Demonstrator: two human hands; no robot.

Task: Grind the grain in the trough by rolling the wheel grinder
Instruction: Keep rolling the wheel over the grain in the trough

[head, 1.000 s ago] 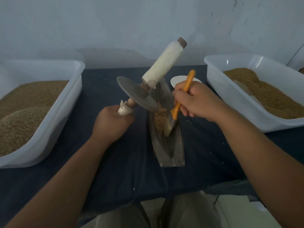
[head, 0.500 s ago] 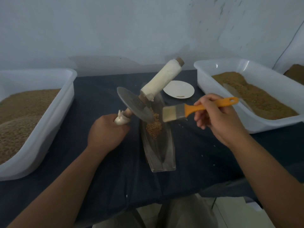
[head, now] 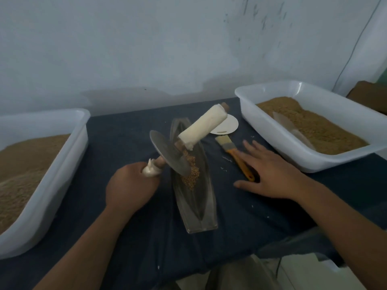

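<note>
A long narrow metal trough (head: 204, 208) lies on the dark cloth in the middle of the table, with a small heap of grain (head: 191, 171) in it. The wheel grinder (head: 167, 152) is a metal disc on a wooden axle, tilted, its lower rim in the grain. My left hand (head: 130, 188) grips the near, cloth-wrapped end of the axle. The far handle (head: 203, 127), wrapped in white cloth, sticks up free. An orange-handled brush (head: 234, 152) lies on the cloth right of the trough. My right hand (head: 270, 174) hovers flat with spread fingers over the brush's handle end.
A white tub (head: 62, 164) of grain stands at the left and another white tub (head: 272, 141) with grain and a scoop at the right. A small white plate (head: 229, 126) sits behind the trough. The table's near edge drops off below my arms.
My right hand lifted the brush out of the trough, swung it right, laid it on the cloth and let go. The grinder stays tilted in my left hand.
</note>
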